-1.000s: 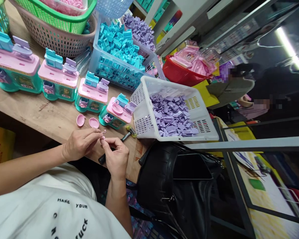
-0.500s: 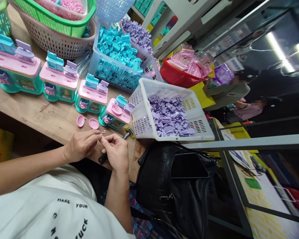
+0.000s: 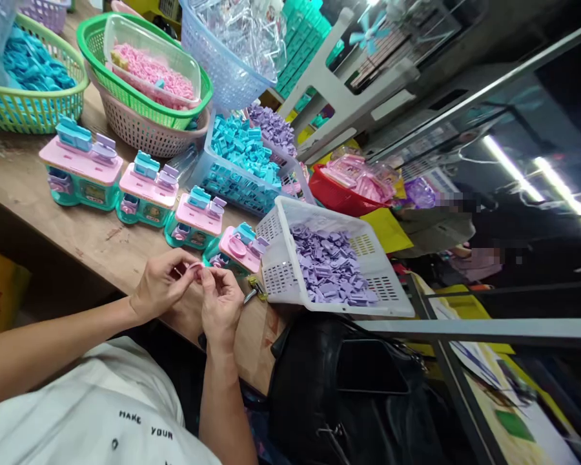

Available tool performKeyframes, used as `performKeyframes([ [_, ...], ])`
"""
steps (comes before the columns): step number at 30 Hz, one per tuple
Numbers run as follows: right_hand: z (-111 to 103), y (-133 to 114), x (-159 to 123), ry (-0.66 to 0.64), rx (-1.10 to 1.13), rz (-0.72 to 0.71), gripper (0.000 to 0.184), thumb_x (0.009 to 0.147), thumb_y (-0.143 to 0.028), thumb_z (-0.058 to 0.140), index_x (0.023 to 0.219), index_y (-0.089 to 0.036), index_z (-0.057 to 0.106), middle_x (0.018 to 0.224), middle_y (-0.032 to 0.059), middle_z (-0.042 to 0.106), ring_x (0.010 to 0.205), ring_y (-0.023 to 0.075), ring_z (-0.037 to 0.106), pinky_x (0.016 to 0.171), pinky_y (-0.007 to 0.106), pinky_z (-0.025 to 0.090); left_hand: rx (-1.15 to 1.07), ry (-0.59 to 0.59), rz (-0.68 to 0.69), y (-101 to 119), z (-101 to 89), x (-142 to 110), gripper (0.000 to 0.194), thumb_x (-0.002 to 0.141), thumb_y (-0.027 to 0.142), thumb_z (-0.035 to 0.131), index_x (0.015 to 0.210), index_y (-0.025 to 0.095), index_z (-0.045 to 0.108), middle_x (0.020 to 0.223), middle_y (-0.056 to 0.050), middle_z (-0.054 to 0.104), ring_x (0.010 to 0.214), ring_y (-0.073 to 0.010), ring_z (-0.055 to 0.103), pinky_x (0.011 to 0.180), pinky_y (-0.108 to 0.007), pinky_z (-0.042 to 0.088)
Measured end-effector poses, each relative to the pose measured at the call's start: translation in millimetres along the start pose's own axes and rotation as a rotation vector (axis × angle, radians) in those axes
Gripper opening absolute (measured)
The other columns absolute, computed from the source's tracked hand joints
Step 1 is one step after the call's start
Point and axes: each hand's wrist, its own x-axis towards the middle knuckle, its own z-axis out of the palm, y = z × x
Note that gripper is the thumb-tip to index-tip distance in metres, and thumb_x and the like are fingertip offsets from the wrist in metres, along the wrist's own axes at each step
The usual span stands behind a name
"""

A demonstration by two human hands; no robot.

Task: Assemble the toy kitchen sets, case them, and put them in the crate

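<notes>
My left hand [image 3: 162, 284] and my right hand [image 3: 221, 303] meet fingertip to fingertip over the near edge of the wooden bench [image 3: 97, 239]. Both are pinched on a tiny pink part [image 3: 197, 266] held between them. Just beyond stands the nearest pink and teal toy kitchen [image 3: 237, 248], the last in a row of several toy kitchens [image 3: 148, 189]. A dark-handled tool [image 3: 250, 294] lies on the bench to the right of my right hand.
A white basket of purple parts [image 3: 332, 265] sits right of the toys. Behind are a blue crate of teal parts [image 3: 239, 161], a green basket holding pink pieces [image 3: 145, 71] and a red basket [image 3: 341, 194]. A black bag [image 3: 348, 387] rests below the bench. Another person's sleeve [image 3: 436, 223] shows at the right.
The camera tilted up, showing more baskets at the back. My hands stay together on the small pink part and now cover the two pink discs on the bench.
</notes>
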Motion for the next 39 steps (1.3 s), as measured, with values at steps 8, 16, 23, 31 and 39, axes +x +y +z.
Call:
performKeyframes([
  [8,17,-10,73,-0.065,-0.62,-0.673,0.02,0.102,-0.034,0.057,0.104,-0.02,0.072,0.099,0.0074,0.076,0.097,0.0221,0.064,0.089,0.037,0.045,-0.146,0.0,-0.324,19,-26.7,58,0.049,0.094,0.061,0.052,0.091,0.015,0.067,0.085,-0.007,0.072,0.076,-0.0197,0.069,0.067,-0.03,0.058],
  [16,16,-5,131,-0.311,-0.94,-0.911,0.019,0.104,-0.031,0.056,0.096,-0.022,0.072,0.103,0.0033,0.078,0.105,0.0209,0.059,0.088,0.035,0.034,0.583,-0.31,0.414,-20,-63.0,103,0.027,0.1,0.02,0.042,0.105,0.014,0.068,0.112,-0.012,0.072,0.103,-0.0244,0.063,0.094,-0.04,0.053],
  [23,18,-12,131,-0.41,-1.003,-0.873,0.023,0.105,-0.024,0.052,0.09,-0.02,0.069,0.099,0.0061,0.077,0.103,0.0228,0.059,0.084,0.036,0.034,0.839,-0.582,0.52,-26,-59.7,112,0.023,0.088,0.008,0.051,0.104,0.013,0.068,0.108,-0.013,0.07,0.098,-0.0264,0.059,0.089,-0.037,0.049],
  [31,4,-21,104,-0.324,-0.831,-0.685,0.021,0.103,-0.024,0.053,0.113,-0.021,0.071,0.115,0.0082,0.075,0.111,0.0245,0.06,0.095,0.041,0.042,0.941,-0.532,0.638,-16,-61.3,105,0.024,0.097,0.014,0.046,0.106,0.012,0.067,0.11,-0.014,0.069,0.096,-0.0265,0.059,0.086,-0.041,0.047],
  [39,-55,41,13,-0.363,-0.816,-0.343,0.018,0.098,-0.016,0.057,0.103,-0.021,0.073,0.099,0.0083,0.071,0.094,0.0237,0.061,0.085,0.037,0.051,0.864,-0.753,0.509,-21,-25.2,47,0.017,0.091,0.018,0.059,0.104,0.01,0.068,0.102,-0.016,0.069,0.093,-0.0281,0.059,0.078,-0.039,0.047],
])
